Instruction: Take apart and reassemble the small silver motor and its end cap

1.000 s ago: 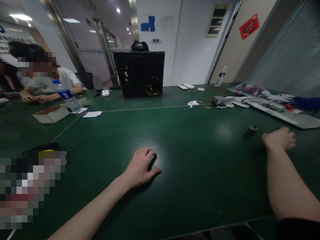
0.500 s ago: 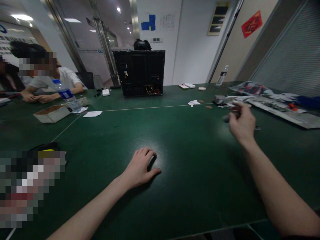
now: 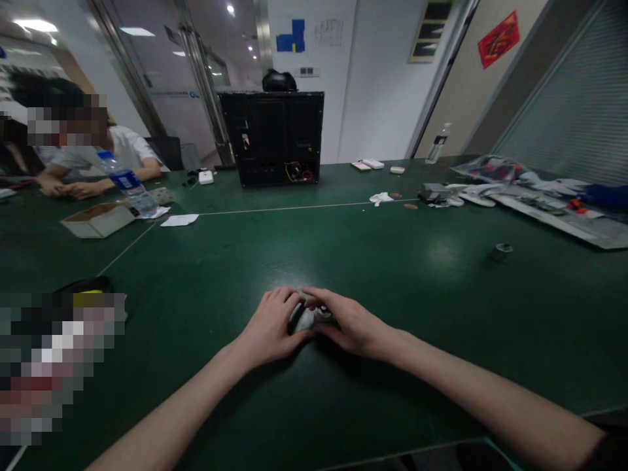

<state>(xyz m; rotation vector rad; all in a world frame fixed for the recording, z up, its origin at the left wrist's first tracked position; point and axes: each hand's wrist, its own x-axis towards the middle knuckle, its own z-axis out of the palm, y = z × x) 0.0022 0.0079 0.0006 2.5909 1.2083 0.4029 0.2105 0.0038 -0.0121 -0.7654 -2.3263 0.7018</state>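
free: bare table [image 3: 402, 275] all round left hand [image 3: 272, 327] & right hand [image 3: 350, 322] | R: small dark roll [image 3: 500, 250], well apart | far R: messy pile [image 3: 534, 199] | far mid: big black box [image 3: 271, 139] | L: cardboard box [image 3: 98, 219], bottle [image 3: 128, 185]

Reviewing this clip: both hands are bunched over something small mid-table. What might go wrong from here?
1. The small part is mostly hidden between the left hand and right hand; a slip might send it sliding across the smooth green table.
2. The small round piece lies loose far to the right, easily knocked by a reaching arm.
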